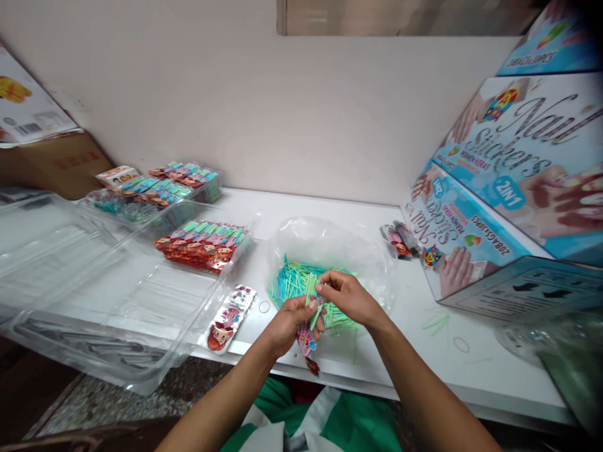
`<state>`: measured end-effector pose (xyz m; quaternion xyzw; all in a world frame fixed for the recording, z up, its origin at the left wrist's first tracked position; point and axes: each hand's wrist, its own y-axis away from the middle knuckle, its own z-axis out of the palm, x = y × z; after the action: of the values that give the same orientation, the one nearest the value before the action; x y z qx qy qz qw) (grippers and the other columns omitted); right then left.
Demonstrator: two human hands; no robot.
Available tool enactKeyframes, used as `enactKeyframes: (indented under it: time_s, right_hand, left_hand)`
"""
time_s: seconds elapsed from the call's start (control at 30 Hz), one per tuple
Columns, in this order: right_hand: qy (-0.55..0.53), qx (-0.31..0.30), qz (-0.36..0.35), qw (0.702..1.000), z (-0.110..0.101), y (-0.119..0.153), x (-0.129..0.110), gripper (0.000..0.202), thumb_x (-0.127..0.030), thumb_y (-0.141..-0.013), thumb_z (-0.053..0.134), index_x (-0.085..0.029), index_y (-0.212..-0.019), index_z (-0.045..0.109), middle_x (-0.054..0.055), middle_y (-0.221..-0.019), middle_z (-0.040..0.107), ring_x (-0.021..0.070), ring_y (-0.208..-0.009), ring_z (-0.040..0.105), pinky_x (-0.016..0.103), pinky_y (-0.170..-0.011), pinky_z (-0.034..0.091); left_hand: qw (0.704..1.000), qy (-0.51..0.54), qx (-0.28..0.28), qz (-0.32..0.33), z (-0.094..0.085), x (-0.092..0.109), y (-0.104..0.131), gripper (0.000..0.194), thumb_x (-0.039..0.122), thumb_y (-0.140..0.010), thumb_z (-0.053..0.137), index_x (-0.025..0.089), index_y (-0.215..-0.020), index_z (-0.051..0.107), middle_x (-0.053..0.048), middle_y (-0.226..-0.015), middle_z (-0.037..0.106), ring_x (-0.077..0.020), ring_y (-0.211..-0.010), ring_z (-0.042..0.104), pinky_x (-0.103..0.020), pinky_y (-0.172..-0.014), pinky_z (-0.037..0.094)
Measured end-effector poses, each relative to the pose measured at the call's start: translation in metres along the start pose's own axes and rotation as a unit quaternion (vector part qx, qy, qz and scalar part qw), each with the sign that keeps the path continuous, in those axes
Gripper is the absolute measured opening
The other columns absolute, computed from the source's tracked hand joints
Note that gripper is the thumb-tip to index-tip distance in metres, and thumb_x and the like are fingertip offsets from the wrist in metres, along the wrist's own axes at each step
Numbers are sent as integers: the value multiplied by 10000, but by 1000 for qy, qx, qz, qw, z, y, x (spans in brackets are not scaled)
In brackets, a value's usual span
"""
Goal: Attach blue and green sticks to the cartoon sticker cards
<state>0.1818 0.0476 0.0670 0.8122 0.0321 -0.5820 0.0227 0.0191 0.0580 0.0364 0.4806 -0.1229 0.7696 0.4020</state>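
Pale, plain wall rises behind our glossy white worktop. Near its front edge our left grip is clamped on a printed packet, whose slick pink-and-red end hangs below the fingers, and on thin green sticks that stand up past the thumb. Our right grip has thumb and fingertips together on the same bunch, from the right; we cannot tell whether the sticks sit inside the packet or against it. Just beyond our hands, a crinkled, see-through plastic bag lies open around a loose heap of straight blue and green sticks. To our left lie a flat, shiny cartoon packet, a thin ring, neatly layered packets and a stiff clear tray; to our right stand smooth, printed cardboard boxes
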Motion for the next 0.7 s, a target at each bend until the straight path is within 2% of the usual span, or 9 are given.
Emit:
enactKeyframes:
  time_s: [0.3, 0.53, 0.7]
  right_hand:
    - [55, 15, 8, 998, -4, 6, -6, 111, -266, -814, 484, -183, -763, 537, -36, -638, 495, 108, -602, 464, 228, -554, 366]
    - [-26, 21, -7, 999, 1, 2, -6, 198, -344, -828, 521, -171, -902, 583, -19, -712, 524, 114, -661, 479, 241, -612, 388]
    - [-62, 4, -25, 998, 0, 1, -7, 192, -351, -832, 529, -167, -793, 568, -28, -681, 490, 98, -626, 447, 228, -585, 372]
  left_hand:
    - [1000, 7, 13, -8, -1, 1, 0, 291, 407, -796, 578, 116, -788, 563, -40, -621, 618, -100, -448, 538, -196, -437, 386]
    - [1000, 3, -18, -3, -1, -2, 0, 286, 378, -833, 538, 97, -794, 579, -45, -614, 618, -96, -446, 540, -199, -465, 396]
    - [1000, 9, -26, -14, -2, -3, 3, 308, 379, -836, 532, 84, -869, 610, -45, -618, 617, -98, -442, 543, -200, -455, 397]
